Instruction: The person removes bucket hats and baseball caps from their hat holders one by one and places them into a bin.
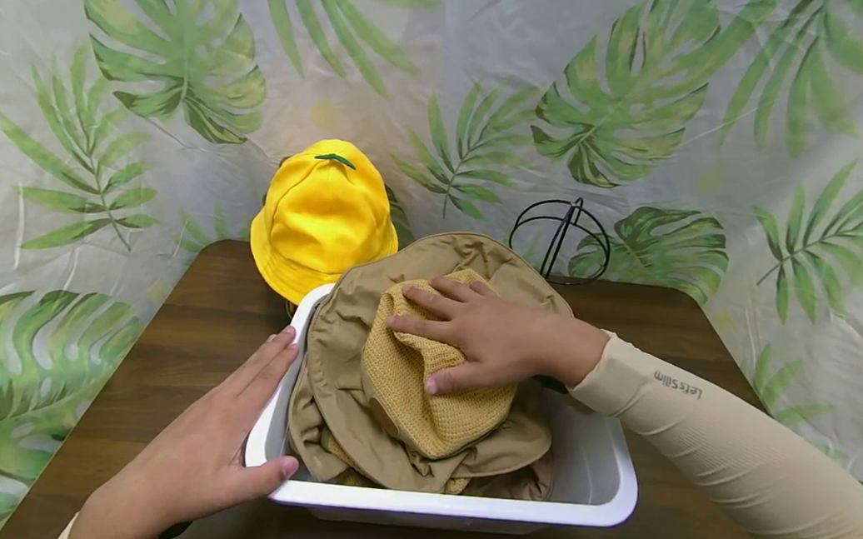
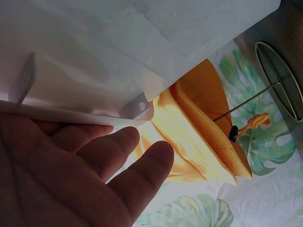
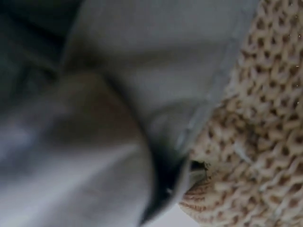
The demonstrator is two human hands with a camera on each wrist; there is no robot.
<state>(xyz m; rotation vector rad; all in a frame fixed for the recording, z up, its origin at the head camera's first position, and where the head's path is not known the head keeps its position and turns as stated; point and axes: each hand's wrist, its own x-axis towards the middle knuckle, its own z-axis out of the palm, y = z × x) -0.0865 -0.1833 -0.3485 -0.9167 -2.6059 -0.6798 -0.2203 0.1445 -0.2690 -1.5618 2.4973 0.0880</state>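
Observation:
A white plastic tub [image 1: 452, 506] holds a khaki wide-brimmed hat [image 1: 347, 339] with a yellow knitted piece, apparently its crown [image 1: 400, 401], on top. My right hand [image 1: 483, 332] lies on the knit with its fingers spread, pressing it. Along the tub's left rim rests my left hand [image 1: 209, 433], fingers fairly straight and thumb at the front corner. In the left wrist view, the fingers [image 2: 142, 175] touch the rim from below. The right wrist view is filled by blurred cloth and coarse knit [image 3: 265, 132]; the right hand is not clearly seen there.
Behind the tub's left corner, a yellow bucket hat [image 1: 325, 220] with a green leaf sits on a stand. A black wire stand [image 1: 560, 237] is at the table's back right. The dark wooden table [image 1: 667, 344] ends at a leaf-print curtain [image 1: 484, 56].

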